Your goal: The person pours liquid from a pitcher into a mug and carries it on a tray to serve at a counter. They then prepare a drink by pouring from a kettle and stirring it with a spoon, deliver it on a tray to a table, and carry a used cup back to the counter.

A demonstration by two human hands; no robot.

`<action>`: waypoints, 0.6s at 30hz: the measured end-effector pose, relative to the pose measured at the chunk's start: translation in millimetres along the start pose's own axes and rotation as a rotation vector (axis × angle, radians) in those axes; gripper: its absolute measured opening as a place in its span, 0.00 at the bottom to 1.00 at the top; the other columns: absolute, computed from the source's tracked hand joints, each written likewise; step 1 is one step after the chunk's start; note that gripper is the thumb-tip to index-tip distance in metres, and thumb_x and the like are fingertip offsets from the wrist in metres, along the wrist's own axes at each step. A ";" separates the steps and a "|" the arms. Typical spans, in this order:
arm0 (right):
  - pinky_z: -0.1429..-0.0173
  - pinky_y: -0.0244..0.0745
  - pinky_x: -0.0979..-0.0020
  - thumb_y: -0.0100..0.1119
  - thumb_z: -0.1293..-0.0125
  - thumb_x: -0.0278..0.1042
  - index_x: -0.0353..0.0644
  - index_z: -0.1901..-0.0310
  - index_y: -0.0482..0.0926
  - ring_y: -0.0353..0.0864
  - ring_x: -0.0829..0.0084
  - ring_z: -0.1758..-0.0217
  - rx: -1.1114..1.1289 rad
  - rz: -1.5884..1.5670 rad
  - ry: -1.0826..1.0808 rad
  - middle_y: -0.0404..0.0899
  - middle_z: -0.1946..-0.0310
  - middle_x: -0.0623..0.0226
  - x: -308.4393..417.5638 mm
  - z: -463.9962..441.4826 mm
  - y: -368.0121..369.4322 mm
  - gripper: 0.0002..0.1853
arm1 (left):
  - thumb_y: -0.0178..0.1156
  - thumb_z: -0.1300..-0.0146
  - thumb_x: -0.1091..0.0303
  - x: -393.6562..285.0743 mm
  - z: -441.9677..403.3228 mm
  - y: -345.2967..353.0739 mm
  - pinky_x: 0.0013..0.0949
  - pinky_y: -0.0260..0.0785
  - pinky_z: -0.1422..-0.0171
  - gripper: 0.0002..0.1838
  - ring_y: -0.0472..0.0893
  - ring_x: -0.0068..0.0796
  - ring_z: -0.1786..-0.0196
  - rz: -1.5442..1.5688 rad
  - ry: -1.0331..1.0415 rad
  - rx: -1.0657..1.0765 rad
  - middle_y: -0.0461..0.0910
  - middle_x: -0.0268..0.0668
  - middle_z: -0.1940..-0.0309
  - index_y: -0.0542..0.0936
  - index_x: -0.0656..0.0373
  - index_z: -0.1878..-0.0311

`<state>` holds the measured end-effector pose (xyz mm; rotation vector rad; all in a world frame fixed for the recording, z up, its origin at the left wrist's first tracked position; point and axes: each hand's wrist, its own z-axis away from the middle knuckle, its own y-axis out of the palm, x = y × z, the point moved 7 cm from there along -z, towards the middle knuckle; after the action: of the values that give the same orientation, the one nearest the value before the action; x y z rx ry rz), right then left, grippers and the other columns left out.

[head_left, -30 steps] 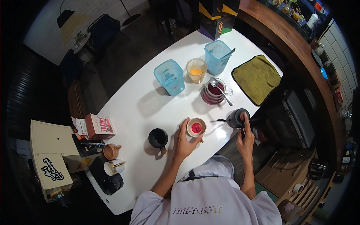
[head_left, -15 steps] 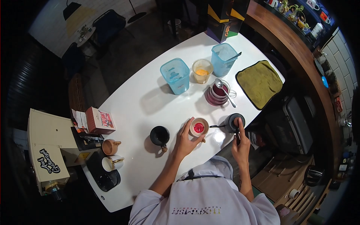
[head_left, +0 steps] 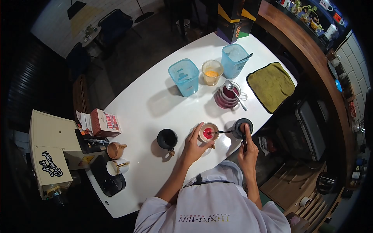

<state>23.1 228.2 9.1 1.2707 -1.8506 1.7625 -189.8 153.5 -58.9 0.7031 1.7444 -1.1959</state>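
Observation:
My left hand (head_left: 194,147) is wrapped round a light beige cup (head_left: 204,138) with red liquid or syrup in its bottom. In my right hand (head_left: 247,148) is the handle of a black gooseneck kettle (head_left: 238,133), with a finger stretched over its lid. The kettle's thin spout (head_left: 224,132) reaches over the cup's rim. Whether water is flowing is too small to tell. Left of the cup stands a black cup (head_left: 167,139) with a brown handle. Beyond the kettle is a ribbed glass jug (head_left: 226,98) of dark red liquid, with a spoon (head_left: 236,95) across its top.
Two blue plastic containers (head_left: 183,78) and a tub of orange contents (head_left: 212,73) stand at the back. A green cloth (head_left: 271,86) lies on the right. A cream machine (head_left: 54,149), a brown cup (head_left: 115,150), a white mug (head_left: 117,167) and a box (head_left: 105,122) are at left.
The kettle has tipped and its spout has moved left, from beside the beige cup to over it. My left hand stays round the cup. The whole view has shifted slightly.

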 end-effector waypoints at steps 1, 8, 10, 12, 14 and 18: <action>0.61 0.74 0.65 0.51 0.50 0.06 0.53 0.22 0.59 0.79 0.55 0.71 -0.008 0.013 -0.003 0.81 0.66 0.51 0.5 0.4 -0.6 0.50 | 0.78 0.48 0.71 1.7 0.2 1.4 0.42 0.68 0.29 0.47 0.75 0.44 0.32 0.001 0.000 0.001 0.71 0.50 0.34 0.63 0.63 0.26; 0.59 0.74 0.61 0.52 0.50 0.07 0.53 0.22 0.60 0.80 0.54 0.69 0.041 0.043 0.034 0.80 0.66 0.52 0.2 2.6 1.1 0.50 | 0.78 0.48 0.69 7.2 1.4 2.7 0.43 0.69 0.29 0.47 0.74 0.48 0.33 0.052 -0.010 -0.012 0.71 0.53 0.34 0.64 0.65 0.27; 0.59 0.74 0.59 0.53 0.49 0.07 0.53 0.22 0.60 0.80 0.53 0.67 0.064 0.069 0.044 0.80 0.66 0.52 2.2 2.4 1.5 0.50 | 0.76 0.46 0.75 8.1 1.5 4.8 0.41 0.70 0.28 0.46 0.74 0.42 0.31 0.065 -0.014 0.011 0.68 0.50 0.33 0.62 0.65 0.26; 0.59 0.74 0.58 0.53 0.49 0.07 0.53 0.22 0.60 0.81 0.53 0.67 0.056 0.073 0.036 0.80 0.66 0.52 2.6 1.5 1.3 0.50 | 0.80 0.51 0.63 8.6 1.2 2.2 0.45 0.69 0.31 0.48 0.76 0.54 0.35 0.065 0.007 -0.049 0.74 0.55 0.36 0.66 0.64 0.28; 0.59 0.74 0.58 0.53 0.49 0.08 0.53 0.22 0.60 0.81 0.53 0.67 0.049 0.076 0.028 0.80 0.66 0.52 3.3 0.3 1.5 0.50 | 0.80 0.52 0.63 9.8 1.9 2.6 0.45 0.69 0.31 0.48 0.76 0.54 0.34 0.063 0.003 -0.045 0.74 0.55 0.36 0.66 0.64 0.28; 0.60 0.72 0.66 0.51 0.50 0.06 0.53 0.23 0.61 0.78 0.56 0.70 -0.008 0.036 0.001 0.81 0.63 0.50 6.6 -2.5 -3.6 0.50 | 0.80 0.52 0.63 12.2 2.1 3.4 0.46 0.69 0.30 0.48 0.75 0.54 0.34 0.055 -0.004 -0.040 0.74 0.55 0.36 0.65 0.64 0.28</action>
<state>21.1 228.4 16.8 1.2409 -1.8889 1.7720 -191.8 152.5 -71.5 0.7195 1.7300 -1.1219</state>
